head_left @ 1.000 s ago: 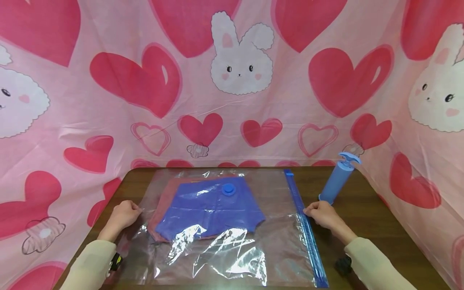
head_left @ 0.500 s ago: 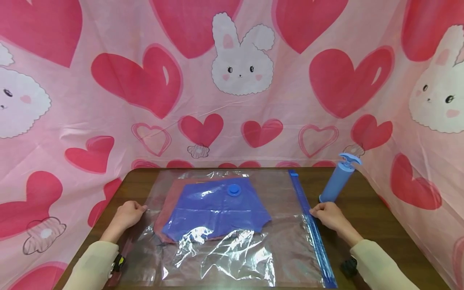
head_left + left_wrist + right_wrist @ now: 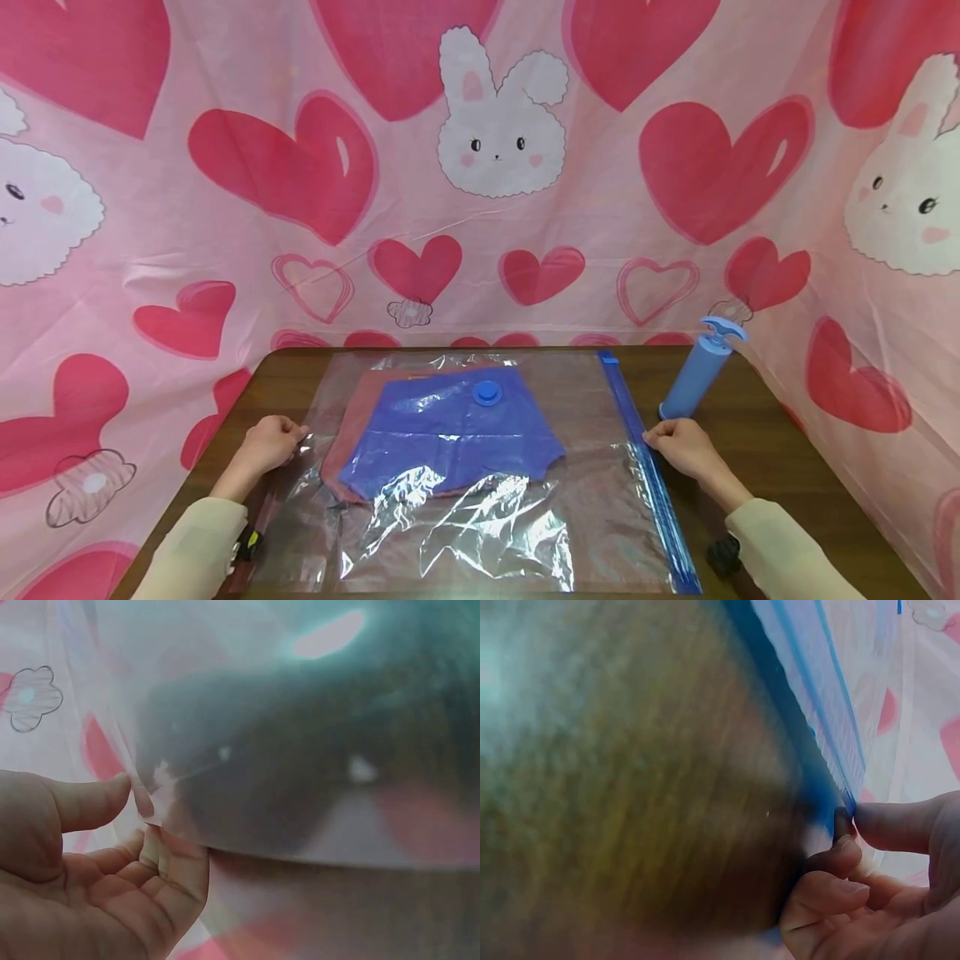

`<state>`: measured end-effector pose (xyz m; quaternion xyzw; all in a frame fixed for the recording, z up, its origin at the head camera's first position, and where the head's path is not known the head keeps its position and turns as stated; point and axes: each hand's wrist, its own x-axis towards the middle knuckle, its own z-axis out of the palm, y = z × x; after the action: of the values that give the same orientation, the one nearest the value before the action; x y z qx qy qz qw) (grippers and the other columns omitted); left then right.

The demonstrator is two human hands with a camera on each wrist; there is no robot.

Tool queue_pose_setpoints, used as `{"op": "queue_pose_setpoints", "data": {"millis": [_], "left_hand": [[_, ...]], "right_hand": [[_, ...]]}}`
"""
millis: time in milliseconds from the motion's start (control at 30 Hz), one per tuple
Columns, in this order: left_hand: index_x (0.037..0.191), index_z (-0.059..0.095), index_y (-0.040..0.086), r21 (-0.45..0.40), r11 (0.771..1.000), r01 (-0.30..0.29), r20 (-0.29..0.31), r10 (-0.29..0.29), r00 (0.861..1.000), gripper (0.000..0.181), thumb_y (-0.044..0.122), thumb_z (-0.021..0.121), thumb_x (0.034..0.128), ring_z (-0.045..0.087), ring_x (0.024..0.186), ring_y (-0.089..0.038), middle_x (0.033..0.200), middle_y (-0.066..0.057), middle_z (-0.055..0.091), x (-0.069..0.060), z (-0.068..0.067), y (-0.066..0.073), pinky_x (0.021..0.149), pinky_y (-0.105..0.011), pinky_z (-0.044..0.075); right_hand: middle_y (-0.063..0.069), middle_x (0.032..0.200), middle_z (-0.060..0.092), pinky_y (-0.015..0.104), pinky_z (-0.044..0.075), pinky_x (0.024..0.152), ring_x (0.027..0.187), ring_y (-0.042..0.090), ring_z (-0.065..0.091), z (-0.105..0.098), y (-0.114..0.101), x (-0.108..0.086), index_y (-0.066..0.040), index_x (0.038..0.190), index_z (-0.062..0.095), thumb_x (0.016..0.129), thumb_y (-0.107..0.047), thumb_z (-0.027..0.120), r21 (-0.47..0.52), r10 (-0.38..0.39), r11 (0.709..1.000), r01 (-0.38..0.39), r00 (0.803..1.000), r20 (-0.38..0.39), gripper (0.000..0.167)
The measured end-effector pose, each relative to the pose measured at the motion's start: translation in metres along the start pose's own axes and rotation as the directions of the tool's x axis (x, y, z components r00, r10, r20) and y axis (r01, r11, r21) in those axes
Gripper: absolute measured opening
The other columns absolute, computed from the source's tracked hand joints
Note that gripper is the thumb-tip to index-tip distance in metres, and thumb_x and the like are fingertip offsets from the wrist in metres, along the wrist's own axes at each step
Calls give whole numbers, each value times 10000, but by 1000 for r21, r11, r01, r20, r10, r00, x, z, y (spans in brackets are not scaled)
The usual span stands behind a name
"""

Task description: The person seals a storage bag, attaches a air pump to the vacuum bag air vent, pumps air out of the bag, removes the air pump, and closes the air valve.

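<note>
A clear vacuum storage bag (image 3: 592, 525) lies across the table, with a folded blue garment (image 3: 450, 442) on top of a reddish one (image 3: 341, 442) inside. Its round blue valve (image 3: 487, 392) sits above the blue cloth. My left hand (image 3: 267, 442) pinches the bag's left edge between thumb and fingers; in the left wrist view, the film (image 3: 255, 817) stretches away from that hand (image 3: 112, 877). On the opposite side my right hand (image 3: 686, 446) pinches the blue zip strip (image 3: 660, 500). The right wrist view shows the strip (image 3: 810, 682) between thumb and curled fingers (image 3: 829, 900).
A blue hand pump (image 3: 693, 379) stands upright on the wooden table (image 3: 757, 467), just beyond my right hand. Pink fabric (image 3: 495, 225) printed with hearts and rabbits surrounds the table at the back and sides.
Both hands and the bag have shifted a little to the right, the garments and valve moving along with it. Both hands keep their pinch. The pump has stayed where it was.
</note>
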<state>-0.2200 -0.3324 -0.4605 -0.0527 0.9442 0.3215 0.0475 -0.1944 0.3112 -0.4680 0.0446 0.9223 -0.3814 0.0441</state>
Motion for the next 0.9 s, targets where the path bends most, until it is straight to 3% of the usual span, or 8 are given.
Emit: {"op": "queue_pose_setpoints", "data": {"millis": [167,300,367,533,700,900], "left_hand": [[921,627,-79,-125,992,20,40,-15,999,276,160,603,1056,598,675,-198,754,-80,603,1,-2,-4,612,-322,552],[899,628,-75,-204,978,36,70,-22,997,284,156,605,1062,604,705,-196,783,-82,606,2,-5,-7,639,-304,572],[897,631,-74,-218,975,47,82,-30,996,294,165,605,1066,605,718,-200,795,-82,606,1,-5,-8,651,-302,571],[923,662,-82,-236,970,67,94,-45,995,302,179,609,1067,607,732,-196,814,-73,620,2,-4,-12,660,-296,571],[906,672,-49,-252,965,67,115,-39,993,305,190,590,1078,593,744,-193,807,-58,601,3,-2,-15,672,-292,557],[854,640,7,-231,971,56,120,-29,992,309,197,571,1087,573,756,-206,802,-52,574,2,-2,-14,688,-308,539]], "right_hand": [[110,906,671,402,498,703,796,257,613,6,-6,-2,98,1126,669,1024,-177,663,-52,-47,998,42,995,-88,293],[64,781,583,378,478,630,681,217,559,14,-23,0,91,1145,643,1009,-163,691,-76,-132,990,121,976,-171,292],[54,754,570,362,468,588,637,200,543,18,-36,4,87,1151,651,1012,-154,692,-76,-175,983,164,969,-174,281],[52,745,578,361,473,571,612,185,538,35,-67,22,83,1207,638,1035,-159,661,-92,-264,963,255,957,-120,298],[39,759,626,383,512,634,661,181,583,55,-100,44,53,1095,651,1018,-113,670,-133,-364,926,353,929,-69,184],[51,799,635,352,521,614,684,191,589,80,-138,63,45,1148,642,1027,-115,667,-139,-406,904,404,914,12,203]]}}
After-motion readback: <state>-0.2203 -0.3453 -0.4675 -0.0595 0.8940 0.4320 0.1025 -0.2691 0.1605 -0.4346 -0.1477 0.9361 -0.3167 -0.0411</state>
